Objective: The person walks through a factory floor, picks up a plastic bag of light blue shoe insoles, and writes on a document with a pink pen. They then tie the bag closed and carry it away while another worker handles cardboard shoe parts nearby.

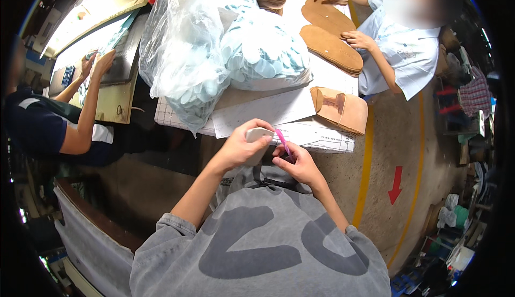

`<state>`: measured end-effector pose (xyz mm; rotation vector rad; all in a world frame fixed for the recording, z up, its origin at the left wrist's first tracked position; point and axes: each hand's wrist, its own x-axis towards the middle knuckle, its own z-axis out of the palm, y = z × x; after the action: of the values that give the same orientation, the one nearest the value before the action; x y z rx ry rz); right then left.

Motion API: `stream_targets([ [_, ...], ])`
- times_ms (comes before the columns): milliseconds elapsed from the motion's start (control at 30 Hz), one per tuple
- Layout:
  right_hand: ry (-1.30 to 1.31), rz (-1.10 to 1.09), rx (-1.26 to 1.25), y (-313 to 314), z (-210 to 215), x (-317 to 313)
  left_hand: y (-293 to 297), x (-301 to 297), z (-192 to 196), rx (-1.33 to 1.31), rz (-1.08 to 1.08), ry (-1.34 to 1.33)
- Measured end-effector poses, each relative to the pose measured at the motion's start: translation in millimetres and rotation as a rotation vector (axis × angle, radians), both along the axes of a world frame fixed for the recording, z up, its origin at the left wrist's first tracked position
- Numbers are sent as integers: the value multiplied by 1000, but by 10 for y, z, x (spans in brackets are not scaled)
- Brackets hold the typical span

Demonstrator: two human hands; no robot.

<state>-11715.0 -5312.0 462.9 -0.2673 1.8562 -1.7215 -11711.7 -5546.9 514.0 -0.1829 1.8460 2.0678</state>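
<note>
My left hand (242,145) is closed around a small white flat piece (257,134), pinched between thumb and fingers just off the table's near edge. My right hand (298,165) is closed beside it, lower and to the right. A thin pink-purple strip (282,141) rises from its fingers toward the white piece. Whether the strip touches the white piece, I cannot tell. Beyond my hands a sheet of white paper (268,109) lies on the table. A bundle of tan insole-shaped pieces (351,110) sits at the near right corner.
Clear plastic bags (185,45) full of pale blue pieces (263,50) cover the table's left and middle. Brown insole stacks (330,49) lie at the far right, under another person's hands (360,40). Someone else works at a bench (115,96) on the left.
</note>
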Motion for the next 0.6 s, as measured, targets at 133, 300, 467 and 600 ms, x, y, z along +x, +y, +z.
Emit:
stream_targets([
  [133,-29,-92,-25,18,-13,87,332,143,-362,194,44,6],
  [300,-61,-162,56,195,-43,127,558,260,-515,105,92,-28],
  [467,-87,-193,-109,358,-12,71,554,289,-506,173,27,-109],
  [600,-5,-124,-22,449,15,22,594,280,-567,74,65,68],
])
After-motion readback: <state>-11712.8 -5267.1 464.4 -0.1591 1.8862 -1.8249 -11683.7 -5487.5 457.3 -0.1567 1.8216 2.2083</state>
